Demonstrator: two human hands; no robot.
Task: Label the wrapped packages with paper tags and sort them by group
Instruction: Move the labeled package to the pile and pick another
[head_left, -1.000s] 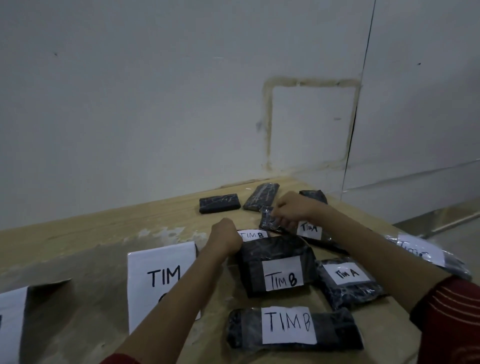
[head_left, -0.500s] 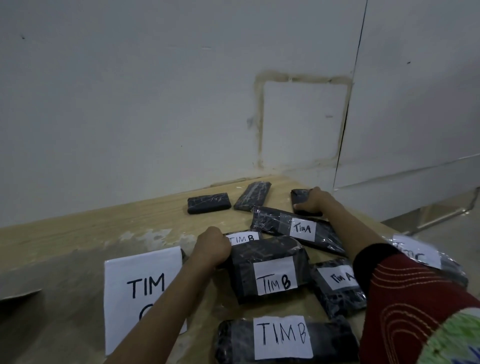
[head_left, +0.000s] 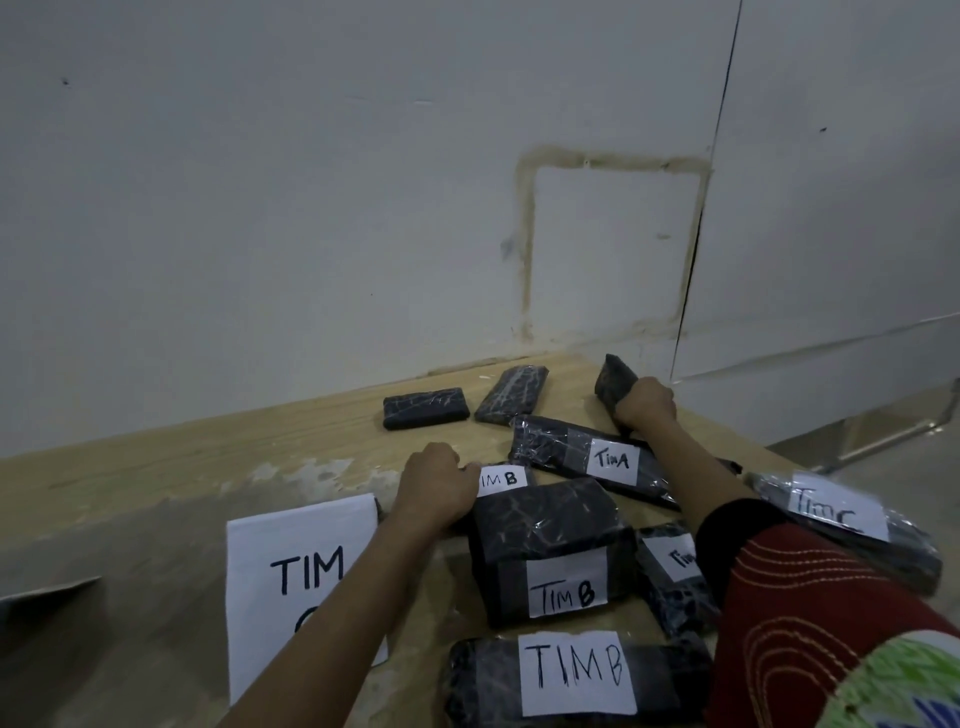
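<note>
— What could be read on the tags?
— "TIM B" three times: on the wide black film-wrapped package (head_left: 550, 540) mid-worktop, on the long black package (head_left: 483, 686) at the near edge of the pale wooden worktop (head_left: 208, 467), cut off by the bottom of the view, and on a small white tag (head_left: 503, 478) whose package was almost wholly hidden behind the wide one. The slim black package (head_left: 545, 449) read "TIM A", its long axis running from far left to near right. A glossy black package (head_left: 909, 556) at the right edge read "TIM C"
— And the large white paper sheet (head_left: 306, 545)?
— "TIM", with a second line covered by the left forearm (head_left: 332, 639)
— Anything unreadable?
— A dark crinkled package (head_left: 670, 597) under the red sleeve (head_left: 789, 597) showed only "Tim"
— The hands?
— The right hand (head_left: 644, 402) gripped an untagged dark wrapped package (head_left: 615, 376) near the far right corner, its long axis tipped, far end raised toward the white wall (head_left: 311, 208). The left hand (head_left: 434, 486) lay curled, knuckles up, against the small tag's left end; whether it held anything I couldn't tell
— Others untagged?
— A short black package (head_left: 426, 408) lay along the far edge, and a ribbed black package (head_left: 511, 400) beside it angled toward the wall
</note>
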